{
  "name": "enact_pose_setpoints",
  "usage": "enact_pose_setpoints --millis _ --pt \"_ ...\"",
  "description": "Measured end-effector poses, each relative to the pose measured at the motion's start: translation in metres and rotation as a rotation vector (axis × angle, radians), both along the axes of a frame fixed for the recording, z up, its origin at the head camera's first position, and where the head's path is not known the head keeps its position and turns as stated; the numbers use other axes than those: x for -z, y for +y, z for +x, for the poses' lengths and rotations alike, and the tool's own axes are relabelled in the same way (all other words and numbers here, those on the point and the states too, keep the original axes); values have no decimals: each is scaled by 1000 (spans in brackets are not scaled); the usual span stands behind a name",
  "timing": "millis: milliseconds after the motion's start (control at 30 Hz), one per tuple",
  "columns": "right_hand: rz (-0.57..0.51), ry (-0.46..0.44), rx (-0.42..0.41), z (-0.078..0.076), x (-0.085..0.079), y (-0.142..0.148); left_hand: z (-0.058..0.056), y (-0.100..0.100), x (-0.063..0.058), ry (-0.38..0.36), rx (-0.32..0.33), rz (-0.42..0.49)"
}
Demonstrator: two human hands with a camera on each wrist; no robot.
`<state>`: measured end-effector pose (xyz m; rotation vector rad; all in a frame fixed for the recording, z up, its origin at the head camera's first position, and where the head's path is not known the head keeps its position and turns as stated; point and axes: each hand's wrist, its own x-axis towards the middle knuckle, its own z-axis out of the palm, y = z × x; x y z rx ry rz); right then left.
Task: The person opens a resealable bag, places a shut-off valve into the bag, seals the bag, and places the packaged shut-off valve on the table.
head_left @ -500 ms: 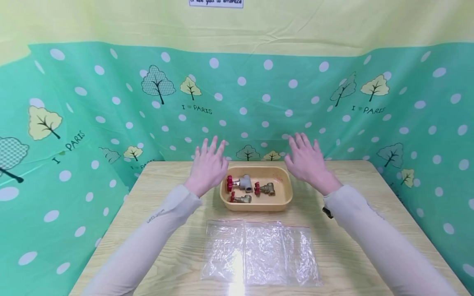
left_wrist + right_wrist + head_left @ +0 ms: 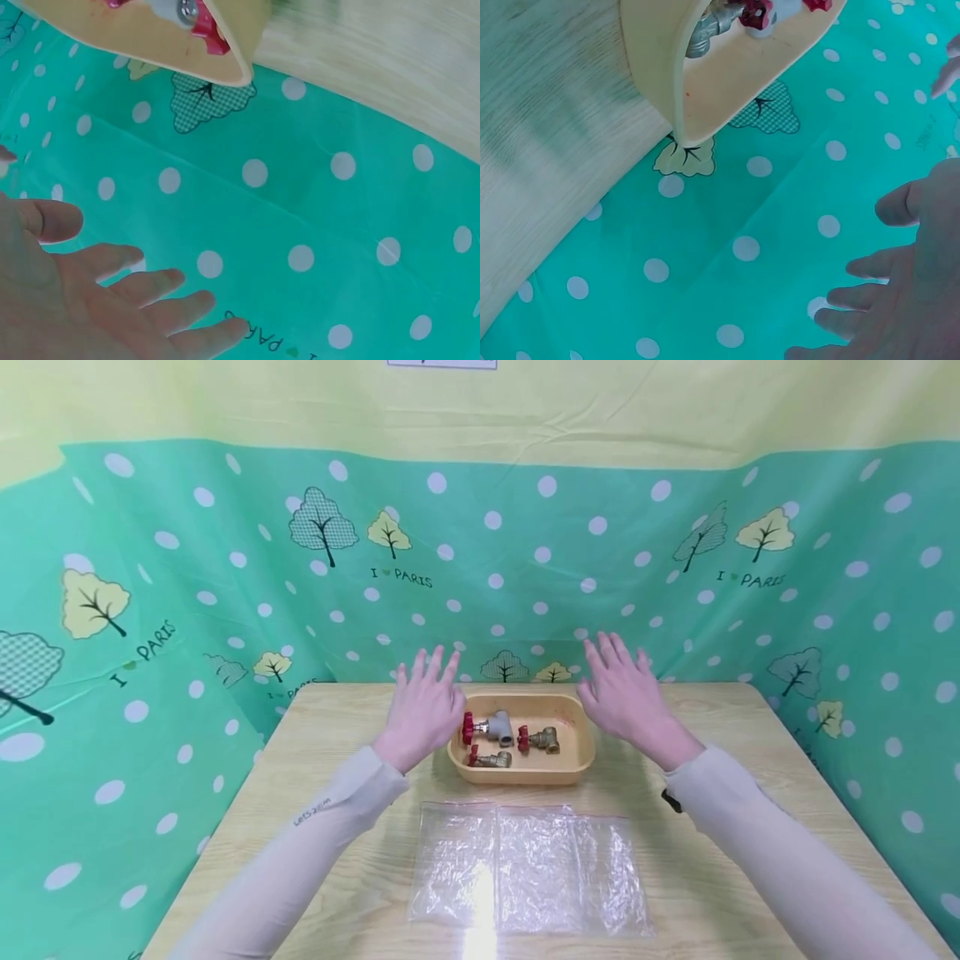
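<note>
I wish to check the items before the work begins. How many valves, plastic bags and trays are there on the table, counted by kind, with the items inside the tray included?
Red-handwheel valves: 3
Clear plastic bags: 3
Tan tray: 1
Total: 7

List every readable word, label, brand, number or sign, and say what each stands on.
"I PARIS", small green heart between: repeated on green, white-dotted fabric backdrop.
Print on pale grey left sleeve: too small and blurred to read.
White rectangular label, top edge: cut off, unreadable.
Grey and brassy red-handled valves: none readable.
</note>
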<state>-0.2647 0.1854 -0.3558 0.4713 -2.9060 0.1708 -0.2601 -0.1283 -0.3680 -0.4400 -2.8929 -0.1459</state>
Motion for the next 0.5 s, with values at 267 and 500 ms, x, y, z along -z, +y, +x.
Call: enact_pose_setpoints --millis 267,500 --pt "-29 -5 -11 13 0 0 11 7 2 46 24 33" --pt "-56 13 -12 23 -1 0 25 17 3 58 80 66"
